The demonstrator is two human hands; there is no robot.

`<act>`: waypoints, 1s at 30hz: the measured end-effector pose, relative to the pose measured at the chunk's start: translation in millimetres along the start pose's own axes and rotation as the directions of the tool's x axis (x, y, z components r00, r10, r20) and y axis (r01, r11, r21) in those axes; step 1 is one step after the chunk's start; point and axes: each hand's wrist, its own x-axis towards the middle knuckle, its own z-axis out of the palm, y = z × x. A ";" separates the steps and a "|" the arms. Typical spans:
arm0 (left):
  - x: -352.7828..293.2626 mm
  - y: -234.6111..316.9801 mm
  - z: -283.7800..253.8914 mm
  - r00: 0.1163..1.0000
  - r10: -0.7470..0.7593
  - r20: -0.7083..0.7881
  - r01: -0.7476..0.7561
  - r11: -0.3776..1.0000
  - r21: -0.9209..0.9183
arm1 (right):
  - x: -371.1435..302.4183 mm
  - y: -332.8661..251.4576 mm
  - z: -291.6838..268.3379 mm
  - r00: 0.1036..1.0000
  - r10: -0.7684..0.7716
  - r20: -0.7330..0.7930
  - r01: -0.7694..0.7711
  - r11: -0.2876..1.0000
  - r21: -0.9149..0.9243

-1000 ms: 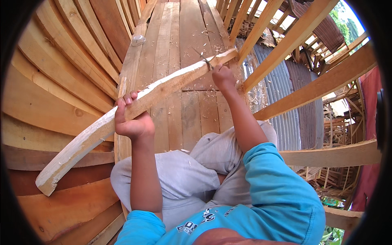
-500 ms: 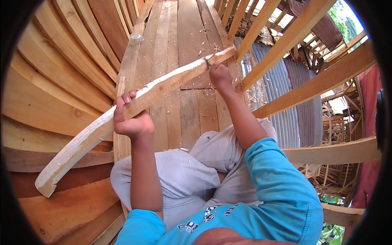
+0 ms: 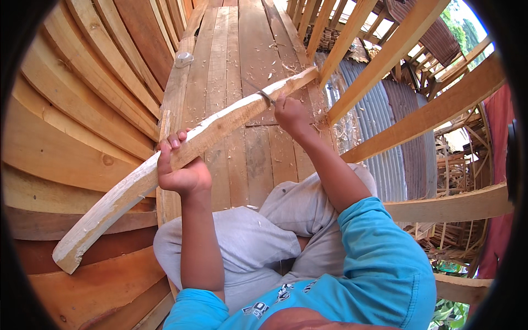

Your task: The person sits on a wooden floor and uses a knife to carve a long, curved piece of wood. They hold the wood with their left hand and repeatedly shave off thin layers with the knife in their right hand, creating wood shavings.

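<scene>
A long, bowed wooden beam point(image 3: 220, 125) slants across in front of me, from low at the left to its far end at the right. Its upper face is pale and freshly cut. My left hand point(image 3: 186, 169) grips the beam around its middle, fingers over the top edge and the palm beneath. Closed near the far end, my right hand point(image 3: 291, 114) holds a knife with a thin, curved dark blade point(image 3: 265, 97). The blade lies across the beam's top face; the handle is hidden in my fist.
Planks point(image 3: 253, 159) strewn with wood shavings form the floor. Curved planking point(image 3: 71, 132) rises on the left. Upright wooden ribs point(image 3: 379, 71) stand on the right, with corrugated metal sheets point(image 3: 374, 126) beyond. A small clear object point(image 3: 183, 59) lies at the far left of the floor.
My right hand has drawn the knife back toward me along the beam, and more of its blade shows. My left hand keeps its grip.
</scene>
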 end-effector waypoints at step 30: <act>-16.3 -1.2 10.7 0.902 0.029 0.432 -0.054 0.997 0.046 | 45.0 80.1 -123.4 0.893 0.451 -0.013 -0.415 0.833 0.366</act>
